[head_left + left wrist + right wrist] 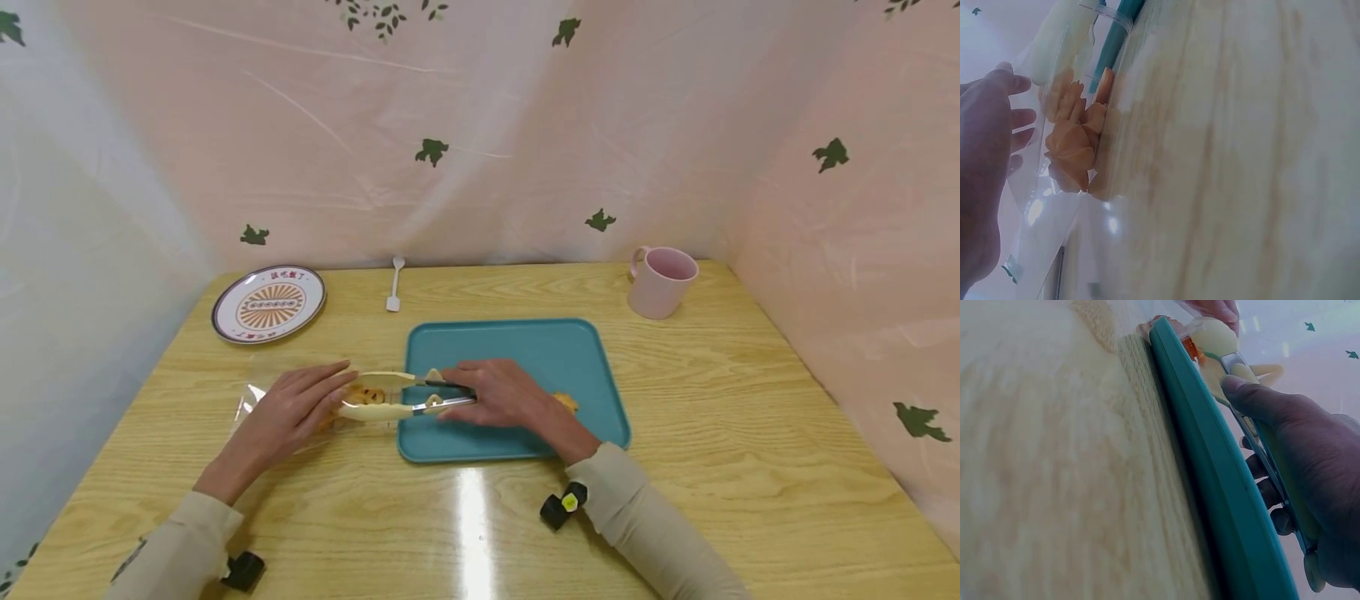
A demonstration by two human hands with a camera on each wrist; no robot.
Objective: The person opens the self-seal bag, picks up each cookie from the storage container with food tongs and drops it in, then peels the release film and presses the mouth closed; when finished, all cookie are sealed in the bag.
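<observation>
My right hand point(498, 396) grips a pair of tongs point(453, 402) with metal arms and cream tips, held low over the left part of a teal tray point(517, 342). The tongs' tips reach left to golden-brown flower-shaped pastries point(1071, 150) in a clear plastic bag point(1054, 212). My left hand point(296, 404) lies over the bag in the head view, fingers extended toward the tips. In the left wrist view its fingertips are right at the film. Another golden pastry point(566, 403) on the tray is partly hidden by my right wrist.
A white plate point(303, 310) with a printed pattern stands at the back left of the wooden table point(750, 433). Near it lies a small white spatula-like utensil point(395, 283). A pink mug point(656, 293) stands at the back right. Pale cloth hangs around the table.
</observation>
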